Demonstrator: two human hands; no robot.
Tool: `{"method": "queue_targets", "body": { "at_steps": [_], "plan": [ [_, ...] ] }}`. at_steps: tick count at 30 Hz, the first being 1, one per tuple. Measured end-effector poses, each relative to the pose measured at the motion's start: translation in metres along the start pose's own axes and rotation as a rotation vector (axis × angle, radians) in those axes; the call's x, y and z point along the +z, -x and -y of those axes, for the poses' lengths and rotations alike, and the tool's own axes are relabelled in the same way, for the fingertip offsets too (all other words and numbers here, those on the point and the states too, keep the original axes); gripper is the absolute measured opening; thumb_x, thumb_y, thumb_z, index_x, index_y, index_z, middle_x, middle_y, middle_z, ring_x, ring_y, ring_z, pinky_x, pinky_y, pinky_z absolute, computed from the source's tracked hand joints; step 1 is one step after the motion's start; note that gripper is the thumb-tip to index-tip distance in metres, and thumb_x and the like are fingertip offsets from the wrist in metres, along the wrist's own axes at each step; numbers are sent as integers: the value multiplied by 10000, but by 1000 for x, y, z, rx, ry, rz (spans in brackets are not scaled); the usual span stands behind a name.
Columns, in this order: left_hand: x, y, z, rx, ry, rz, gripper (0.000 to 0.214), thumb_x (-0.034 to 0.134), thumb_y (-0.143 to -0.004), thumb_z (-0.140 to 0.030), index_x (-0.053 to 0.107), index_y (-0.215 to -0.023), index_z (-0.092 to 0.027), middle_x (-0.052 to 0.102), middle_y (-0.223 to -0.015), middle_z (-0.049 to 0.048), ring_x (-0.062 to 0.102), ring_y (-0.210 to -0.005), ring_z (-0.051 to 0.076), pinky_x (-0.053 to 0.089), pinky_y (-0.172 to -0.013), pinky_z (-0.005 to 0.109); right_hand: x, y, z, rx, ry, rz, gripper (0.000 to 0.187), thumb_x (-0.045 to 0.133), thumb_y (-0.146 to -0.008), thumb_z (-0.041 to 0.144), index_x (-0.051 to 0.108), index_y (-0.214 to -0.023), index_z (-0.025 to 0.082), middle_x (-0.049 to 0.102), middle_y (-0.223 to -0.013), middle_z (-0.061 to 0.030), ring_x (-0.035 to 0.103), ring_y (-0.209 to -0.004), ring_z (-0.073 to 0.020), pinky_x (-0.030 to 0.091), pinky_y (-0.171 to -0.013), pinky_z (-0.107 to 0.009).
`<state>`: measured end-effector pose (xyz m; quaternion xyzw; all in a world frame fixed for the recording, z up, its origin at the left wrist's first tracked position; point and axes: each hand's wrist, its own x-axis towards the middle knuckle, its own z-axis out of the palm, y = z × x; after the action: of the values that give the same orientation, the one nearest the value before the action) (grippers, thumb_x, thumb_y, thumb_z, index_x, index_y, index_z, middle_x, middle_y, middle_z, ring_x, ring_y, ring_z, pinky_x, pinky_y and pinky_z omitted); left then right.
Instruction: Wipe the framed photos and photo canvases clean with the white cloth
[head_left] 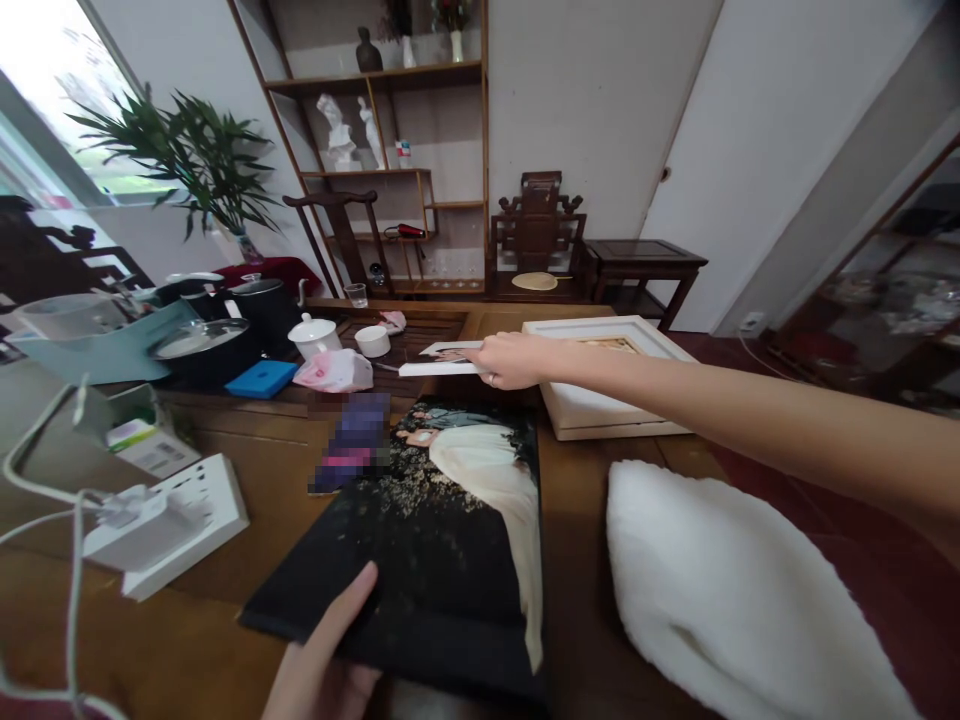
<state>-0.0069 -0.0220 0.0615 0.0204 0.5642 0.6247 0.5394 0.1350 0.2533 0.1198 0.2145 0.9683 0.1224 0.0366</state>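
My left hand (326, 650) is closed on the near edge of a large dark photo album (442, 550), thumb on top and fingers underneath. Its cover shows a figure in a long white dress on black. My right arm reaches across from the right, and my right hand (514, 360) grips a thin white picture frame (439, 369), seen nearly edge-on above the table past the album's far end. Behind my right wrist lies a larger white box-like frame (570, 412) with a picture inside, partly covered by my forearm.
A white fluffy cushion (720, 580) lies at the right. At the left are a power strip (187, 530) with cables, an opened small box (154, 445), a blue box (261, 379) and a black pan (206, 355). A white lidded cup (313, 338) stands farther back.
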Motion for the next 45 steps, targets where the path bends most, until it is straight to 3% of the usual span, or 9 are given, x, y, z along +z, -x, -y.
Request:
{"method": "queue_targets", "body": {
  "at_steps": [4,10,14,17,20,23,33,38,45],
  "plan": [
    [24,-6,5,12,-6,76,444,619,-762,-50,604,-1175,-210,750,-925,61,719,-821,261,624,-656,315,0,2,5,58,27,-25,378,410,-854,130,499,-1218,74,668,-980,-205,656,-887,-299,470,-659,-356],
    [37,-21,12,62,-44,57,416,585,-792,13,572,-1172,-154,738,-918,79,725,-761,188,606,-646,230,2,5,10,73,37,-42,313,378,-852,71,505,-1138,89,669,-982,-186,660,-887,-283,484,-664,-353],
    [44,-34,17,129,-28,98,283,572,-801,22,603,-1026,-148,730,-877,54,721,-761,176,609,-725,289,0,12,22,41,36,-55,367,370,-860,60,457,-1216,90,662,-1047,-176,655,-916,-262,500,-698,-349],
    [50,-45,23,164,22,97,148,513,-845,16,571,-847,-120,686,-694,21,712,-726,149,582,-826,347,5,18,41,47,103,-100,433,320,-881,44,380,-1309,59,635,-1110,-210,640,-962,-258,514,-734,-364],
    [55,-52,27,155,43,63,288,478,-859,32,440,-638,-149,559,-491,-41,668,-586,97,557,-874,383,14,22,62,100,177,-123,419,281,-881,20,412,-1278,-6,599,-1145,-287,614,-1023,-293,528,-741,-399],
    [60,-54,27,152,39,52,410,467,-870,22,302,-556,-182,488,-431,-68,607,-490,56,551,-880,396,21,26,80,142,182,-113,412,262,-880,10,435,-1250,-46,548,-1183,-357,607,-1035,-333,542,-702,-438],
    [78,-66,19,139,-47,87,381,494,-881,-44,247,-643,-208,490,-560,-68,720,-682,159,583,-811,395,24,42,114,148,160,-75,456,355,-871,34,404,-1312,-69,490,-1262,-363,523,-1159,-383,527,-780,-498],
    [79,-86,13,64,-140,107,251,538,-867,-68,340,-771,-188,641,-802,71,727,-794,226,573,-833,344,28,42,106,168,91,-70,507,426,-881,128,363,-1353,-46,444,-1315,-351,490,-1196,-378,503,-833,-485],
    [90,-103,3,51,-125,139,168,546,-848,-21,457,-973,-89,645,-1053,203,723,-818,217,560,-846,317,31,37,92,227,-10,-55,551,430,-920,258,340,-1374,-41,419,-1343,-343,489,-1181,-383,494,-834,-450]
  ]
}}
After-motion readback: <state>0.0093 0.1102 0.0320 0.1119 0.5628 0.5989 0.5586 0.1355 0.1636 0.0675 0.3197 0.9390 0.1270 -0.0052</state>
